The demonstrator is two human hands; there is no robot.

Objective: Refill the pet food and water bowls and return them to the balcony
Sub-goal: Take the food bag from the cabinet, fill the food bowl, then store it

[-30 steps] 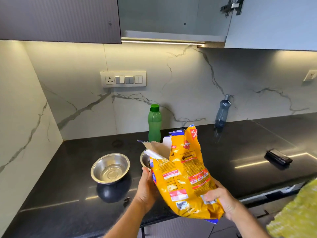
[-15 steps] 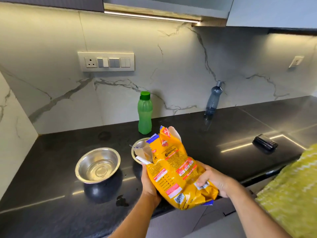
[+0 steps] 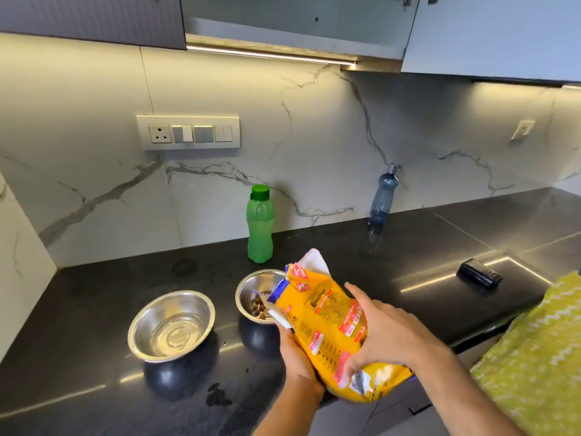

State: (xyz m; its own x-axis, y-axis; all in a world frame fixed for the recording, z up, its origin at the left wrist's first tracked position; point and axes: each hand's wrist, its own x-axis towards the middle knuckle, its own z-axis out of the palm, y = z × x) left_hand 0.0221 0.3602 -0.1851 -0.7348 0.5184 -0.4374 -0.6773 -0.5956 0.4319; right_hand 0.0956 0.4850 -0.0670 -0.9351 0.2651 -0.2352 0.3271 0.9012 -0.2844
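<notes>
From the head camera, the yellow crinkly pet food bag (image 3: 333, 325) is tipped, its long side slanting down to the left, and its open mouth sits over the small round steel bowl with brown kibble (image 3: 256, 298). The left hand (image 3: 294, 354) grips the bag from below. The right hand (image 3: 382, 332) grips its side. Both bowls sit near the counter's front edge. The second, empty steel bowl (image 3: 171, 325) waits just to the left. I count two bowls, two bottles and one bag.

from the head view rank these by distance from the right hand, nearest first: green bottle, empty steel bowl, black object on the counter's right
From the right hand:
1. black object, to its right
2. green bottle, by the wall
3. empty steel bowl, far left

The first two are nearly too close to call.
</notes>
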